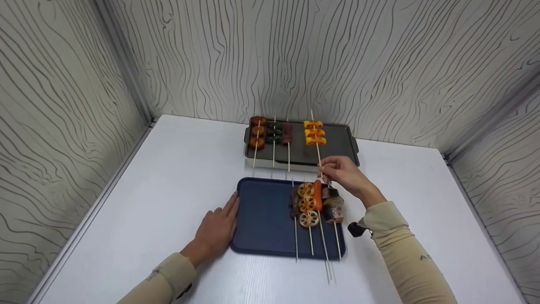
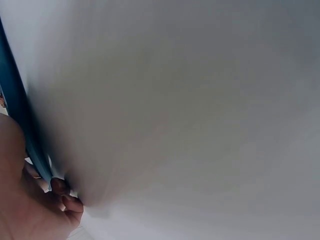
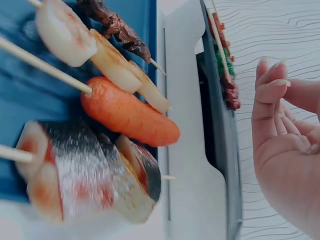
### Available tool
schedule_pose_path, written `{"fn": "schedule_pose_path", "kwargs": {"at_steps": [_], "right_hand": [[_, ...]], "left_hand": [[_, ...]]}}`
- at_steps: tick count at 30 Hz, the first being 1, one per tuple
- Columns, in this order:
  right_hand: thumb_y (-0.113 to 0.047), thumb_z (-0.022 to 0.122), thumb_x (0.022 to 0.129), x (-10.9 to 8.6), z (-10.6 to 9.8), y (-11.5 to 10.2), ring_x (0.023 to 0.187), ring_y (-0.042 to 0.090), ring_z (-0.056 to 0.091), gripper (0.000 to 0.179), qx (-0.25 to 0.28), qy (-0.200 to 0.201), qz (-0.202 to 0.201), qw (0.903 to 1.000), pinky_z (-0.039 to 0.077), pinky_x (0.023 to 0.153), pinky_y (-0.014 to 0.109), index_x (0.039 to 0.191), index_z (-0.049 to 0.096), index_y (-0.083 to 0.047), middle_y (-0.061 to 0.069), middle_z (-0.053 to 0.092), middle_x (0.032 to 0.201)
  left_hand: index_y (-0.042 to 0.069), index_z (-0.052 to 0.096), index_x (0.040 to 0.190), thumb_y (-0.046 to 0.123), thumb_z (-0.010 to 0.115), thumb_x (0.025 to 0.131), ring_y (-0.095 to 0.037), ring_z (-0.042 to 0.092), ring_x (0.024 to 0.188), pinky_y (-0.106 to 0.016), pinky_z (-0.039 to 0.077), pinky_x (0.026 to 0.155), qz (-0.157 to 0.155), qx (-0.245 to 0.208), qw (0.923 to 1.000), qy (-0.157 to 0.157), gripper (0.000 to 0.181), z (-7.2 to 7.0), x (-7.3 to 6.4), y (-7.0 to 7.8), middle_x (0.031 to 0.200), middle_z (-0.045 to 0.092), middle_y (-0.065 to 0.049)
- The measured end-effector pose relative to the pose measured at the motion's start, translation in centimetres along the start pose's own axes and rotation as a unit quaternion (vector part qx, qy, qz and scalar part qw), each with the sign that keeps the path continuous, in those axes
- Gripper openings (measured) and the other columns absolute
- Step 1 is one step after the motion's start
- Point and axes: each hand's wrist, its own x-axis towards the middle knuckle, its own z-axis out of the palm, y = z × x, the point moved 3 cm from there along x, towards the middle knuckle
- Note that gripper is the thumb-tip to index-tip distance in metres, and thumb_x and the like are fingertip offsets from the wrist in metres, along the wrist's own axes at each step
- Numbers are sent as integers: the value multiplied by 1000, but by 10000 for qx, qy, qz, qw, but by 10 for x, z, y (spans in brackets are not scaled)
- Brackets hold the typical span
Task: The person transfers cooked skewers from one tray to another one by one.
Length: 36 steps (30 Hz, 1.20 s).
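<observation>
My right hand (image 1: 344,174) pinches the lower end of the stick of a skewer of yellow slices (image 1: 314,133). The slices are over the right half of a dark grill plate (image 1: 337,145). In the right wrist view, thumb and fingertips (image 3: 274,82) meet, and the stick is hidden. My left hand (image 1: 217,228) rests along the left edge of a blue tray (image 1: 265,219), fingers extended against its side. On the tray's right part lie a dark meat skewer (image 1: 294,202), a lotus root skewer (image 1: 308,204), a sausage skewer (image 1: 317,196) and a fish skewer (image 1: 334,209).
Three more skewers lie on the grill's left half: round brown slices (image 1: 257,131), green pieces (image 1: 274,133) and dark red pieces (image 1: 287,133). The grill stands near the patterned back wall (image 1: 270,59), behind the tray. Several stick ends overhang the tray's front edge above the white table (image 1: 168,177).
</observation>
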Motion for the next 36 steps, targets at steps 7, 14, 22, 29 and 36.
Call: {"fn": "schedule_pose_path", "kwargs": {"at_steps": [7,14,22,29,36], "right_hand": [[-8,57,105,-32,-7,-17,67,13,59,20,-300,241,-122,9992,53,62,30,116,60,8,9,68,87],[-6,56,104,-64,-6,-24,65,13,59,20,-364,352,-74,9987,54,60,31,117,58,9,8,67,84],[-5,55,105,-98,3,-26,63,12,59,17,-305,370,-35,9988,54,58,30,113,56,10,6,67,81],[-5,56,104,-125,19,-20,66,13,60,21,-389,426,346,9977,55,60,31,117,55,12,11,66,85],[-9,60,103,-150,41,-8,64,14,61,28,-180,499,562,9970,55,60,31,119,55,14,16,67,87]], "left_hand": [[-2,47,150,20,57,103,-26,62,82,-39,50,70,-15,23,10000,96,53,2,0,-2,161,40,-12],[-2,48,150,19,57,102,-26,61,80,-39,49,68,-98,-30,9999,89,53,3,-2,-3,161,40,-12],[-1,46,151,20,54,105,-26,59,79,-36,46,66,-126,-111,9999,-2,52,4,-3,-4,162,39,-11],[-2,46,151,19,55,104,-27,60,81,-38,47,67,-106,-110,9999,71,52,1,-2,-3,161,40,-12],[-2,45,152,20,54,105,-28,61,85,-40,48,71,-112,-297,9995,-14,52,1,-2,0,162,39,-12]]}}
